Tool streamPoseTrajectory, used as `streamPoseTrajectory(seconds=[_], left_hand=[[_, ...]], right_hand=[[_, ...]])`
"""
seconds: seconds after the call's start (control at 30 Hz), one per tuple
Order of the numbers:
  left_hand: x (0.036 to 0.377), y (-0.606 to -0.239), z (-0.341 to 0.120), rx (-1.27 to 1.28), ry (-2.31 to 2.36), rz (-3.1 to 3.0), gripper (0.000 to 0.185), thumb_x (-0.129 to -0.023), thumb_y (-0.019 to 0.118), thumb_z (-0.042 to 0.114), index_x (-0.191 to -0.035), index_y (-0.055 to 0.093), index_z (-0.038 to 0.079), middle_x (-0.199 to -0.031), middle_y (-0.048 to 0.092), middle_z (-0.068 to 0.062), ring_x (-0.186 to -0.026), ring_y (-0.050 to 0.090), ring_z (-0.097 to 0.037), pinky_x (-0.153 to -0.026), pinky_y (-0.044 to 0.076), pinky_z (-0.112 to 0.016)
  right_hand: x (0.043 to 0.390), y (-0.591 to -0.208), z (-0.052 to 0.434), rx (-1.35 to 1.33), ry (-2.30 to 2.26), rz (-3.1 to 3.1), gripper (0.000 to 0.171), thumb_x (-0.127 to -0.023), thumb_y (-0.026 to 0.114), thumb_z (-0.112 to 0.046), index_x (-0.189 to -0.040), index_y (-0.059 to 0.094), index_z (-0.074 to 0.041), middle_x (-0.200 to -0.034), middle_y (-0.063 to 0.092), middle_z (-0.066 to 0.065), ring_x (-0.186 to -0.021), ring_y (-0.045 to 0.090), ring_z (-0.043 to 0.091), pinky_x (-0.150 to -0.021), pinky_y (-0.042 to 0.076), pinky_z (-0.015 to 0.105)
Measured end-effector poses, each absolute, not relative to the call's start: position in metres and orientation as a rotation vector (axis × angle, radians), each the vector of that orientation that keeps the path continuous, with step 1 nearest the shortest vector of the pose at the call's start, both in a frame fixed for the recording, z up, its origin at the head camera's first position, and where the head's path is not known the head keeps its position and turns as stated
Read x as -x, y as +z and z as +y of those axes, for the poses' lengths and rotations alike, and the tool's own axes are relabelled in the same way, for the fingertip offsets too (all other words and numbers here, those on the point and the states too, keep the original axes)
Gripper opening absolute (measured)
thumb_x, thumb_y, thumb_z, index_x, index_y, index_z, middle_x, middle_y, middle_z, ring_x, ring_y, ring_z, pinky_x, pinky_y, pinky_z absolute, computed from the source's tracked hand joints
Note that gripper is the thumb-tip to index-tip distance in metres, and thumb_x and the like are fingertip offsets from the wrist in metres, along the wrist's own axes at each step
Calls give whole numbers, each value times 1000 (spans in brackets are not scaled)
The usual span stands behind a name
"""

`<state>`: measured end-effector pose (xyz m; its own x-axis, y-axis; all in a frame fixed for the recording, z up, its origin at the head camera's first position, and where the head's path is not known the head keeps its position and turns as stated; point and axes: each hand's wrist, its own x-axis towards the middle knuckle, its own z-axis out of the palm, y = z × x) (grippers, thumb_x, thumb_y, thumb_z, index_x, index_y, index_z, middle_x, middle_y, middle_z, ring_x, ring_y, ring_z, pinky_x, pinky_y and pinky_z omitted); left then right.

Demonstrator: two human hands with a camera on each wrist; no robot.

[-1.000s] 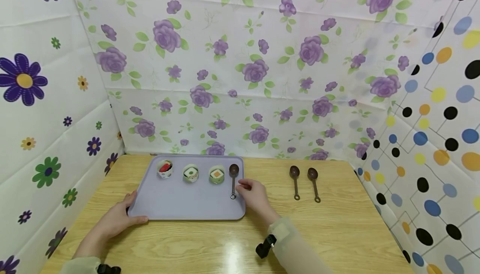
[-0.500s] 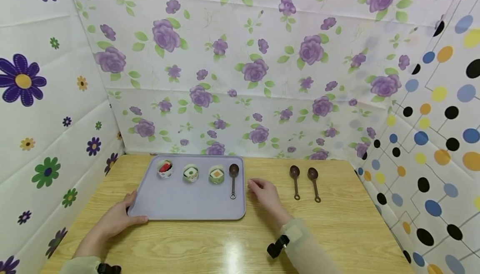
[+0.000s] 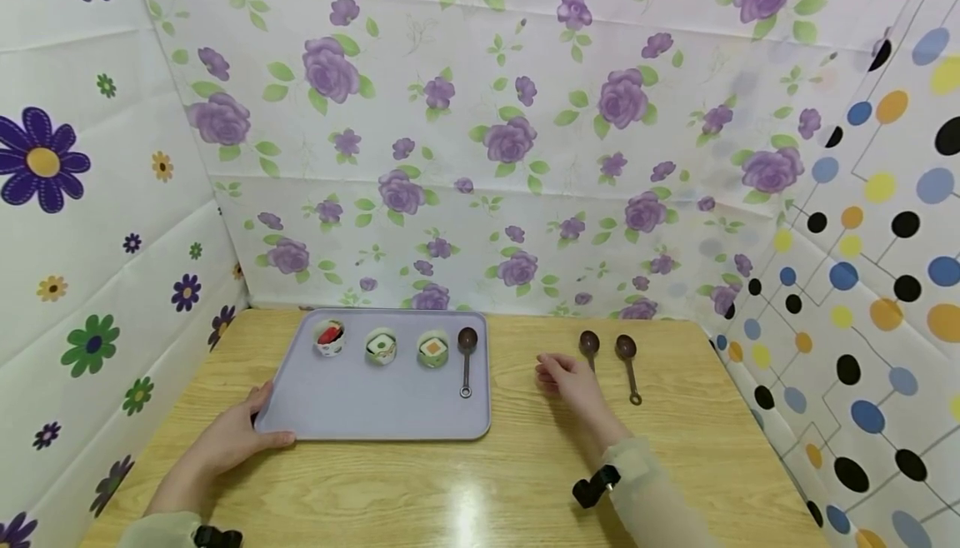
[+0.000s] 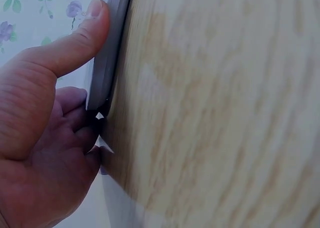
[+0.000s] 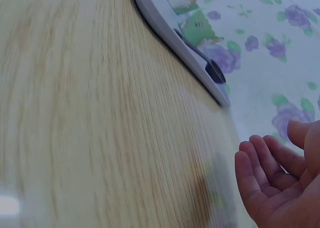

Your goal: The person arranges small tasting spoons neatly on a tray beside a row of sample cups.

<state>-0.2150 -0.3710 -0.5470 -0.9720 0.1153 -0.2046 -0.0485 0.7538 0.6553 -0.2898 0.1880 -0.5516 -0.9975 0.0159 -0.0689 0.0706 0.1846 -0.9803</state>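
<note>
My left hand (image 3: 225, 441) holds the near left corner of a lavender tray (image 3: 367, 415); in the left wrist view the thumb lies along the tray's edge and the fingers bend at its corner. A brown measuring spoon (image 3: 467, 348) lies at the tray's right side, bowl away from me. My right hand (image 3: 573, 386) is over the table right of the tray, fingers loosely bent, with nothing in them. It partly hides the handle of a second brown measuring spoon (image 3: 589, 343); a third measuring spoon (image 3: 627, 356) lies just right of that.
Along the tray's back stand three small patterned cups: one with a red piece (image 3: 330, 337), one with a white-and-green piece (image 3: 382, 346), one with a white-and-orange piece (image 3: 433, 347). Flowered sheets (image 3: 510, 198) border the wooden table (image 3: 420, 490) behind and left, a dotted one right.
My right hand has moved right, away from the measuring spoon on the tray, to beside the two spoons on the table. The left hand and the tray have stayed put.
</note>
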Motion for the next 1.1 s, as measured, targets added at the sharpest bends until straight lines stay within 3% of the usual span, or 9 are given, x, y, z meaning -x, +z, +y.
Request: streamPoseTrajectory(seconds=[0.27,0.47,0.57,0.77,0.97,1.1], left_hand=[[214,-549,-371,-63,1063,2713,131,-84,90,50,-163,7,-14,-164,3,-45,-152,3,-66,-120,10,-78],[215,-548,-370,-61,1053,2714,132,-84,90,51,-163,7,-15,-164,3,-46,-152,3,-66,-120,9,-78],[215,-547,-370,-63,1047,2718,132,-84,89,52,-163,7,-14,-164,3,-46,-152,3,-66,-120,10,-78],[215,-548,-372,-63,1045,2718,131,-84,90,51,-163,8,-15,-163,3,-46,-151,4,-66,-120,11,-78],[215,-550,-373,-58,1043,2714,132,-84,89,53,-163,8,-15,-163,2,-47,-151,3,-66,-120,10,-78],[215,-550,-373,-52,1031,2718,133,-84,89,54,-163,7,-15,-163,1,-47,-151,4,-66,-120,10,-78]], right_hand=[[290,-548,236,-153,-1918,2463,51,-110,65,-31,-142,63,7,-130,72,25,-116,72,36,-96,62,43],[286,-540,280,-175,-1802,2559,50,-108,68,-27,-147,61,5,-139,67,24,-120,70,36,-96,62,38],[285,-537,303,-181,-1764,2604,52,-107,69,-23,-149,59,6,-141,66,25,-118,71,31,-94,62,35],[284,-537,337,-250,-1774,2567,55,-107,68,-19,-154,52,5,-147,61,27,-110,69,7,-92,60,24],[285,-545,356,-267,-1790,2528,57,-107,66,-10,-156,46,9,-153,54,31,-117,68,10,-94,59,23],[287,-551,366,-229,-1746,2547,58,-105,69,-7,-154,46,14,-150,56,32,-114,68,5,-90,57,17]])
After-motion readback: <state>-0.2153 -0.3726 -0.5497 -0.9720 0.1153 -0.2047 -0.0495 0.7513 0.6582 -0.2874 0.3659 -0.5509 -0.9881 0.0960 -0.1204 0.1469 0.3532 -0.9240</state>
